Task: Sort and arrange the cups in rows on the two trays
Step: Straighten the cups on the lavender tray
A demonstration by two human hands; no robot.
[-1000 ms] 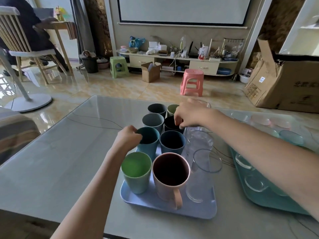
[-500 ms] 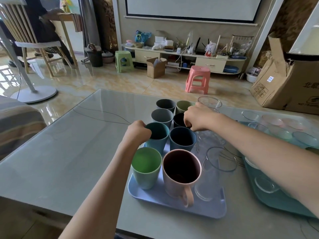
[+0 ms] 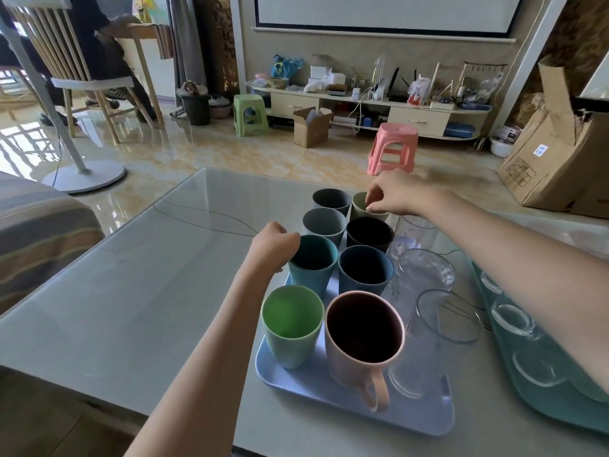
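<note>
Fingers of my right hand [image 3: 392, 192] pinch the rim of the ribbed olive-green plastic cup [image 3: 361, 206] at the blue tray's [image 3: 329, 387] far end; my left hand [image 3: 275, 247] grips the teal ribbed cup [image 3: 311, 268]. Both seem light, rigid, best held at the rim.

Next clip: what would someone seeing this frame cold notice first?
Coloured cups packed in two rows on the light blue tray, with the big pink mug nearest the camera. The left hand grips the teal cup; the right hand pinches the olive cup at the far end.
</note>
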